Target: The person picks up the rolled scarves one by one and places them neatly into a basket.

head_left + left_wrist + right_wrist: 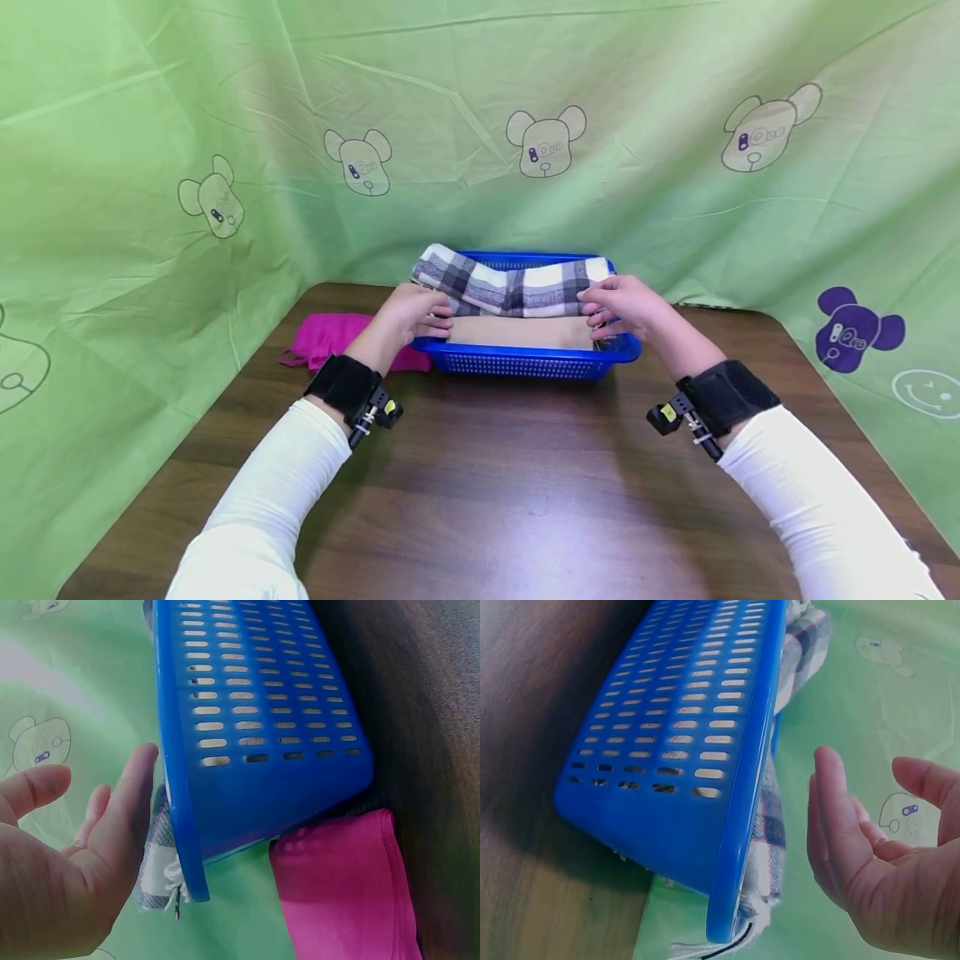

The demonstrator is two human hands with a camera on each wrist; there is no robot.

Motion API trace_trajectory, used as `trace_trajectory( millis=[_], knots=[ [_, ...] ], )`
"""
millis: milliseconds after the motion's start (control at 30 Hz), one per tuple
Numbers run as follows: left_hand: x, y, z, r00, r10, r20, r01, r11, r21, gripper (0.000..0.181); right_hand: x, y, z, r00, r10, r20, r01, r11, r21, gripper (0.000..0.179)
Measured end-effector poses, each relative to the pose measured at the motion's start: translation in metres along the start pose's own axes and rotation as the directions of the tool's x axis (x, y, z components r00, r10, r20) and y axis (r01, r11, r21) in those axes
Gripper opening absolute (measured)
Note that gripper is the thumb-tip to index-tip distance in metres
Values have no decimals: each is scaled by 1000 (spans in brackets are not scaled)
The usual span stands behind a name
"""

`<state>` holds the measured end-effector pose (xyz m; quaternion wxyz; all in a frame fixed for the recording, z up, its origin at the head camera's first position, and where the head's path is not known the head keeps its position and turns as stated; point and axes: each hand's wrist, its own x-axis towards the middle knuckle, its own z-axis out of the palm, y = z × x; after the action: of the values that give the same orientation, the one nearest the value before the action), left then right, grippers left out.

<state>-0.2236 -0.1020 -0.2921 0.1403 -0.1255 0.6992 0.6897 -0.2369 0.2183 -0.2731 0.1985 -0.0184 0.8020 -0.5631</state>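
A blue plastic basket with slotted walls stands near the back of the table. Folded inside it are a beige cloth at the front and a black, grey and white plaid cloth with fringed ends, part of which rises above the rim. My left hand is at the basket's left end, thumb apart from the fingers, fingertips close to the plaid cloth; contact is unclear. Over the right end hovers my right hand. In the right wrist view, its fingers are relaxed and apart from the basket wall, holding nothing.
A bright pink folded cloth lies on the table just left of the basket, partly behind the left forearm. Green printed curtain fabric hangs close behind and along both sides of the brown wooden table.
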Motion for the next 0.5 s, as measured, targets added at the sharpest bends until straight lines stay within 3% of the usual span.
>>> trace_trajectory(
  millis=[233, 500],
  knots=[
    [0, -5, -1, 999, 52, 0, -52, 999, -14, 30, -1, 1, 3, 999, -27, 18, 27, 1000, 13, 31],
    [-4, -9, -7, 999, 37, -14, -37, 999, -28, 31, -6, 0, 17, 996, -67, 62, 64, 997, 45, 21]
  ],
)
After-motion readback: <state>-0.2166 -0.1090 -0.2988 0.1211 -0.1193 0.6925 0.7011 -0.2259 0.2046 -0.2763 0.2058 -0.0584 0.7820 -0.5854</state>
